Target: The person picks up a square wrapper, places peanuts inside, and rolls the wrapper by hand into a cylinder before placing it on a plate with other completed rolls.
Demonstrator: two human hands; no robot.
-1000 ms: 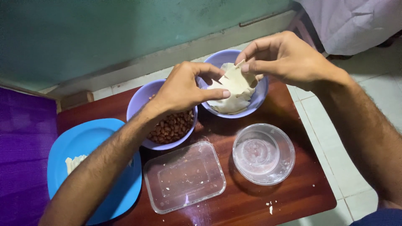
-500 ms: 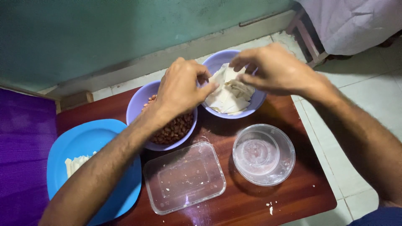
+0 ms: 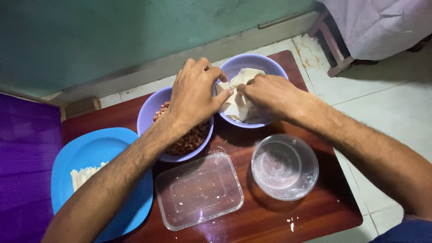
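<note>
Hands (image 3: 193, 96) (image 3: 267, 94) over purple bowl (image 3: 274, 65) | fingers of both pinching pale dough sheets (image 3: 240, 105)

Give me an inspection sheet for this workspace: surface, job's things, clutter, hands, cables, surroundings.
Surface: dark red wooden table, a few white crumbs near the front edge.
Job's things: pale thin sheets in a lilac bowl; second lilac bowl of brown nuts.
Clutter: blue plate with pale strips; clear rectangular container; clear round container.
Hands: left hand and right hand both pinch the sheets over the bowl.
Cables: nothing seen.
Surroundings: green wall, tiled floor, purple cloth on the left, cloth-covered furniture at top right.
</note>
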